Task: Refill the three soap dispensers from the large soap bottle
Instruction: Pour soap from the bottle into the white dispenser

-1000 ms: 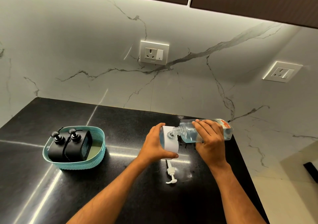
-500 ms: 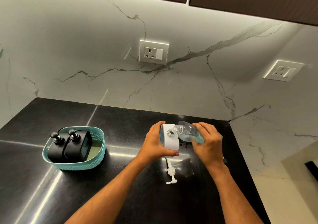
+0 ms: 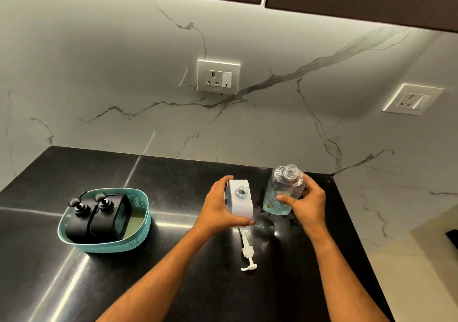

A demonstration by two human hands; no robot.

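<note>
Both hands grip: dispenser (image 3: 240, 201), bottle (image 3: 282, 193) (nr counter (image 3: 173, 284) edge).

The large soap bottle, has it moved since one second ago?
Yes. The large soap bottle was tipped over the white dispenser; now it is upright, to the right of it, held by the right hand.

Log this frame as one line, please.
left hand: grips white dispenser, neck open | right hand: holds soap bottle upright | white pump: lying on counter
</note>
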